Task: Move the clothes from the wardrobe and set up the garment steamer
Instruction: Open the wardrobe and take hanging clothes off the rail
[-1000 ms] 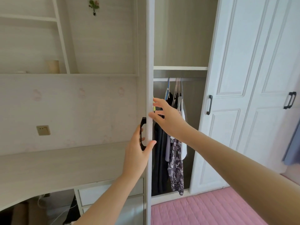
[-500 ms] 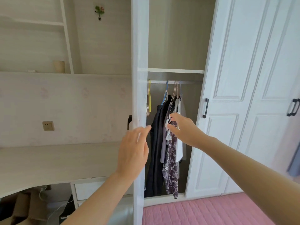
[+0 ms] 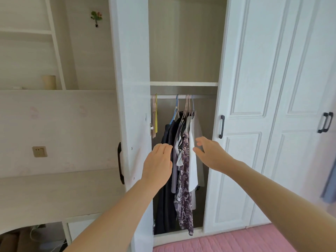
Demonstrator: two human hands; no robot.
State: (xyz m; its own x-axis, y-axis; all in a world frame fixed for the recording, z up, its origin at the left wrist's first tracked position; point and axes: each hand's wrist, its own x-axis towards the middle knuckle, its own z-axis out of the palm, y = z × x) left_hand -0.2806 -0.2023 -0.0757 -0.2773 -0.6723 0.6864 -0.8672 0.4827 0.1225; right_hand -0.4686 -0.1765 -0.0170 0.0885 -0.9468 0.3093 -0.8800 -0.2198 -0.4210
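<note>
While door (image 3: 131,106) gapes, L hand (image 3: 157,165), clothes (image 3: 184,171), R hand (image 3: 210,155)

both arms outstretched; left hand (image 3: 157,165) relaxed, right hand (image 3: 209,153) fingers loosely spread.

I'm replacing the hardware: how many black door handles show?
3 handles: open-door handle, middle-door handle, far-right handle, possibly a close pair.

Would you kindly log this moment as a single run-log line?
phase: pre-grasp at hung clothes | wardrobe door: open | left hand: open, before dark garment | right hand: open, beside white garment | steamer: not in view
</note>
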